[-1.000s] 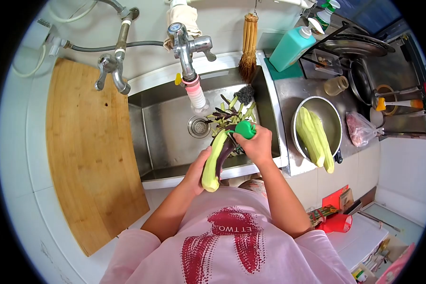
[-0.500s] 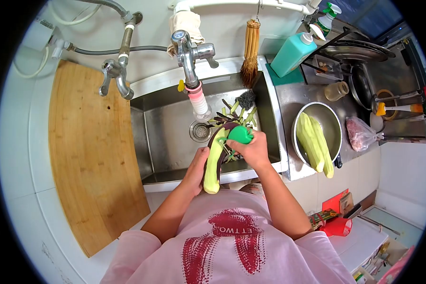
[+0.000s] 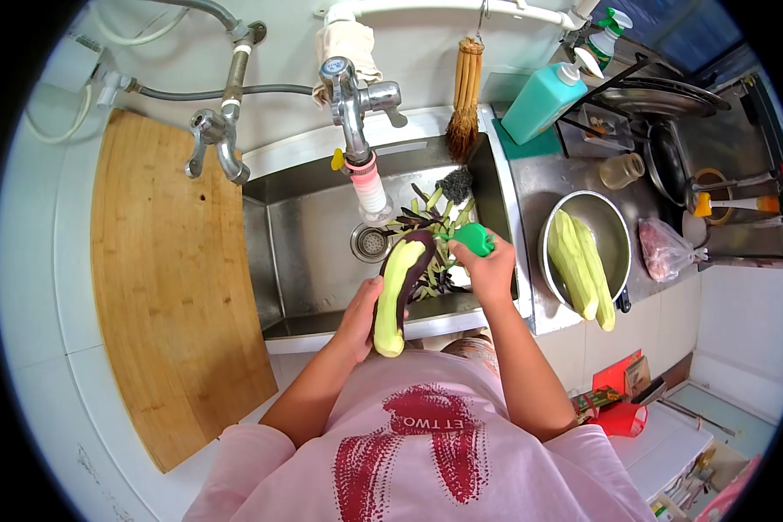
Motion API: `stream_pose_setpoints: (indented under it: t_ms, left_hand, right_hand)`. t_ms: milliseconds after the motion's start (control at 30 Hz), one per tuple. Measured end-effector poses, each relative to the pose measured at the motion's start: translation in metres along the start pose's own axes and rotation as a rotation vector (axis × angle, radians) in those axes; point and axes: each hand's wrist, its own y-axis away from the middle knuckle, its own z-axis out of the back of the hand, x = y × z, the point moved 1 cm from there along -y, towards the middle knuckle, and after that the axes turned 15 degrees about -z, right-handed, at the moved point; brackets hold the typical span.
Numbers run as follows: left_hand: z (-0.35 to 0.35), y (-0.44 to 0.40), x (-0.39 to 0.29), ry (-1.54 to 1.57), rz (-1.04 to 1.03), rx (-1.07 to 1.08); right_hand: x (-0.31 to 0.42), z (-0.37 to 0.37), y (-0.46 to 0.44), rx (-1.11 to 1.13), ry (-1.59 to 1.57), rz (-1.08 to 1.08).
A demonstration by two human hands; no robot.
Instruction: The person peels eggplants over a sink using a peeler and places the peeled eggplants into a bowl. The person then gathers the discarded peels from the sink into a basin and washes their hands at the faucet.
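Note:
My left hand (image 3: 357, 320) is wrapped round a partly peeled eggplant (image 3: 400, 274), held over the sink's front edge. A pale green stripe runs along its upper face, with dark purple skin on both sides. In my right hand (image 3: 492, 271) is a green peeler (image 3: 471, 239), its head close to the eggplant's far end; whether the blade touches the skin I cannot tell. Below them, strips of peel (image 3: 433, 204) lie in the metal sink (image 3: 313, 230). Two peeled eggplants (image 3: 580, 265) rest in a metal bowl (image 3: 618, 233) to the right, their near ends over its rim.
A wooden board (image 3: 178, 296) lies left of the sink. Above the basin hangs a faucet (image 3: 350, 113) with a pink-and-white nozzle. A bamboo brush (image 3: 465, 100) hangs at the wall. A teal pump bottle (image 3: 544, 103), a glass jar (image 3: 622, 171) and a bagged item (image 3: 670, 250) stand on the right counter.
My right hand has moved slightly right with the peeler, off the eggplant's pale stripe toward its far right side. My left hand keeps its hold. The view has shifted slightly.

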Motion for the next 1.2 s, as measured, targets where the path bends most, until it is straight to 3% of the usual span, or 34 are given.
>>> stream_pose_setpoints:
  t_ms: [67,200,267,467,633,833,933,1000,1067,1100,1133,1167,1200]
  left_hand:
    - [-0.001,-0.003,0.0,-0.016,-0.015,-0.015]
    - [0.001,-0.011,0.002,-0.067,-0.084,-0.03]
    - [0.014,-0.025,0.017,-0.133,-0.165,-0.057]
    - [-0.003,-0.021,0.011,-0.351,-0.313,-0.082]
    - [0.002,-0.029,0.02,-0.479,-0.484,0.012]
    - [0.007,-0.028,0.025,-0.42,-0.471,-0.012]
    - [0.015,-0.03,0.034,-0.405,-0.498,-0.142]
    - [0.023,-0.032,0.035,-0.412,-0.525,-0.191]
    - [0.039,-0.043,0.041,-0.277,-0.43,-0.189]
    - [0.034,-0.039,0.034,-0.274,-0.433,-0.193]
    - [0.026,-0.032,0.022,-0.108,-0.291,-0.189]
    - [0.021,-0.027,0.016,0.056,-0.147,-0.183]
    - [0.022,-0.028,0.015,0.056,-0.147,-0.185]
  right_hand:
    - [0.004,-0.003,0.005,0.444,-0.529,-0.396]
    - [0.001,-0.011,0.008,0.466,-0.607,-0.447]
    - [-0.009,-0.012,0.002,0.44,-0.44,-0.39]
    - [-0.018,-0.017,0.006,0.823,-0.595,-0.752]
    - [-0.019,-0.02,0.006,0.717,-0.52,-0.767]
    - [-0.016,-0.017,0.006,0.673,-0.589,-0.808]
    - [-0.021,-0.017,0.001,0.509,-0.395,-0.652]
    - [-0.028,-0.009,-0.01,0.197,0.157,-0.24]
    - [-0.046,-0.01,-0.016,0.219,0.093,-0.283]
    - [-0.047,-0.01,-0.014,0.149,0.125,-0.033]
    - [-0.043,-0.009,-0.011,0.079,0.153,0.218]
    - [-0.042,-0.01,-0.006,0.083,0.153,0.22]
    - [-0.033,-0.008,0.002,0.064,0.156,0.233]
